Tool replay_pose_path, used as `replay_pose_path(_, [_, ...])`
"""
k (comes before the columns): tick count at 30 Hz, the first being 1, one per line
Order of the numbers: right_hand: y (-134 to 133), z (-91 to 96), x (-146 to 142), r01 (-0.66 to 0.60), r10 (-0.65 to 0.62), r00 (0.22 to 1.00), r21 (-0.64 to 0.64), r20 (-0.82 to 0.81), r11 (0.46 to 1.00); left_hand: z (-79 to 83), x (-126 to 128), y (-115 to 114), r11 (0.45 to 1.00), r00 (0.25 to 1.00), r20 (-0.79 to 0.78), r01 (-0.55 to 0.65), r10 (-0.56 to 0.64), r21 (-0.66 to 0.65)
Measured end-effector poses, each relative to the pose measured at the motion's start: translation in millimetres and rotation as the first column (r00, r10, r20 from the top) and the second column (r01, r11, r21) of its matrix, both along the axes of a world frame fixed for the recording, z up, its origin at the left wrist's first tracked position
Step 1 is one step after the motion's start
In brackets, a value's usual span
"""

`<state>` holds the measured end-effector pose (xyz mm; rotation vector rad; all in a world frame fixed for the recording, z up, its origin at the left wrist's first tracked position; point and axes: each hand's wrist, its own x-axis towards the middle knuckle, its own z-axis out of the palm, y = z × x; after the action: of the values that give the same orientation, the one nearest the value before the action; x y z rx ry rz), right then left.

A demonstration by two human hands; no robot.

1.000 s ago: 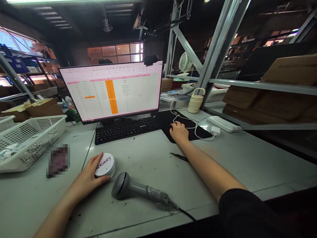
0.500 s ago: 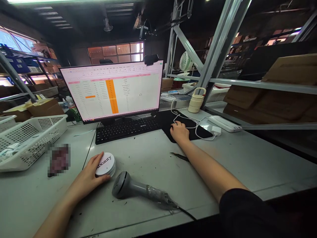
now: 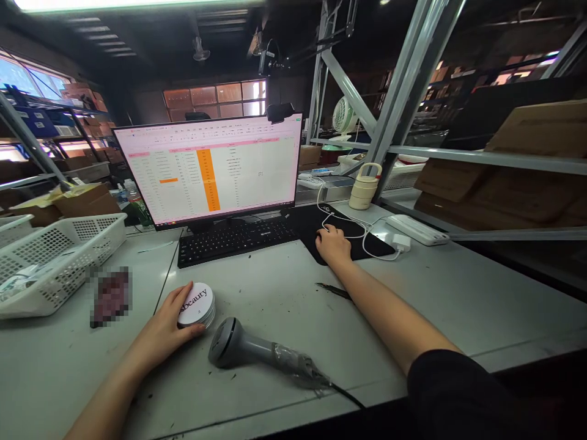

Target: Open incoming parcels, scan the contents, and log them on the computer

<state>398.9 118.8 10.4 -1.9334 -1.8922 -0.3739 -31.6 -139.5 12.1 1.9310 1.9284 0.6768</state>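
My left hand (image 3: 172, 324) curls around the side of a round jar (image 3: 197, 304) with a white lid lettered "beauty", its first letters partly covered by my fingers. The jar stands on the table. On the black mouse pad (image 3: 316, 229), my right hand (image 3: 334, 244) lies with bent fingers over what seems to be a computer mouse, hidden under the palm. A grey barcode scanner (image 3: 257, 349) with a tape-wrapped handle lies just right of the jar. Partly under my right forearm is a dark utility knife (image 3: 334, 290).
A monitor (image 3: 257, 165) showing a spreadsheet stands behind a black keyboard (image 3: 233, 239). White baskets (image 3: 98, 244) sit at the left near a blurred-out patch. A cream bottle (image 3: 364, 189), white cables and a white power strip (image 3: 415, 229) are at the right, beside a metal frame (image 3: 408, 79).
Both hands, the jar and the scanner keep their places. The view shifts very slightly.
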Motion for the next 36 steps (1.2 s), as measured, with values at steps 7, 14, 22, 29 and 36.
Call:
replay_pose_path(7, [-0.6, -0.3, -0.4, 0.005, -0.005, 1.0, 0.003, 0.013, 1.0, 6.8, 4.5, -0.8, 0.998, 1.0, -0.006, -0.017, 0.017, -0.061])
replay_pose_path(14, [-1.4, 0.2, -1.0, 0.004, -0.004, 1.0, 0.003, 0.005, 1.0, 5.7, 2.3, -0.4, 0.999, 1.0, -0.01, -0.015, 0.014, -0.043])
replay_pose_path(22, [1.8, -2.3, 0.4, -0.004, 0.004, 1.0, 0.009, -0.005, 1.0, -0.5, -0.7, 0.8, 1.0, 1.0, -0.01, 0.006, -0.007, -0.024])
replay_pose_path(29, [0.2, -1.9, -0.1, -0.011, 0.011, 1.0, 0.035, -0.002, 0.999, 0.8, -0.6, 0.0, 1.0, 1.0, -0.013, -0.005, 0.005, -0.008])
replay_pose_path(36, [-0.5, -1.0, -0.6, -0.05, 0.05, 0.999, 0.034, -0.009, 0.998, 6.2, 3.9, 0.1, 0.999, 1.0, 0.0, -0.003, 0.003, -0.054])
